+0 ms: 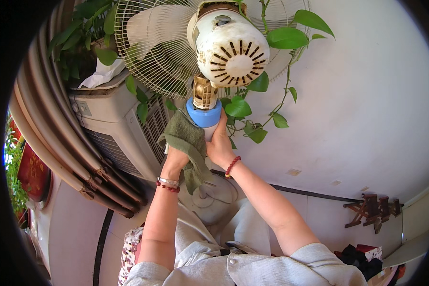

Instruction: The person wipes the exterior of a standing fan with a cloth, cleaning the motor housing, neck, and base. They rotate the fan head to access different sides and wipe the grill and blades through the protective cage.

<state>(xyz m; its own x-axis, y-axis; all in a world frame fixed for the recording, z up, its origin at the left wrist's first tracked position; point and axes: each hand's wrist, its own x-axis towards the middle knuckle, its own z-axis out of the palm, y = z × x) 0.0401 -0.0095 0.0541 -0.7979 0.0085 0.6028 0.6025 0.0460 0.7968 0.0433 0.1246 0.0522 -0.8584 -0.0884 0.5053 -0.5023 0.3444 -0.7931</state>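
Observation:
Right in front of me stands a pedestal fan, its back turned to me, with a stained white motor housing (pixel 233 53) and a wire guard (pixel 157 32). Below the motor, a yellowed tilt joint (pixel 204 93) meets a blue collar (pixel 205 113) on the white pole. My left hand (pixel 177 157) holds a green cloth (pixel 184 134) against the left side of the collar and pole; its fingers are covered by the cloth. Around the right side of the pole, just under and beside the collar, my right hand (pixel 220 144) is gripping. The round fan base (pixel 207 202) is on the floor between my legs.
Trailing vine leaves (pixel 257 132) hang behind and right of the fan. To the left stand an air cooler (pixel 118 125), with white paper (pixel 102 73) on top, and curtain folds (pixel 57 136). Small wooden folding stools (pixel 373 211) sit by the right wall (pixel 357 107).

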